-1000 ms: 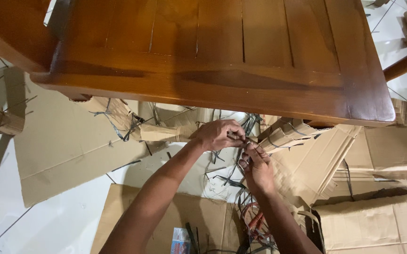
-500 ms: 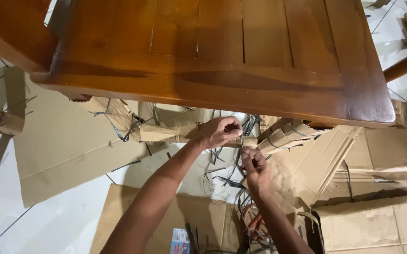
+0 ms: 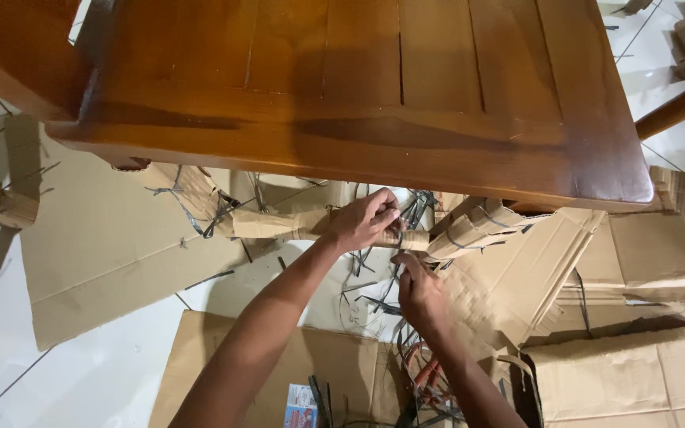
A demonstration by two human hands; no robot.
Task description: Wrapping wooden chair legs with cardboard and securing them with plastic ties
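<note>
Two hands meet under the front edge of the wooden chair seat (image 3: 358, 87), both on a cardboard-wrapped rail (image 3: 295, 224) that runs crosswise below it. Left hand (image 3: 364, 220) is curled around the wrap from above, fingers closed on it, probably to steady the tube. Right hand (image 3: 417, 289) sits just below and beside, fingertips pinched together at the wrap's lower edge; what they pinch is too small to tell, possibly a dark plastic strap (image 3: 394, 273). More cut straps lie tangled on the white tile floor (image 3: 81, 372), among flattened cardboard sheets (image 3: 112, 246). To the right a second wrapped piece (image 3: 477, 226) leans against the rail end, touching it.
</note>
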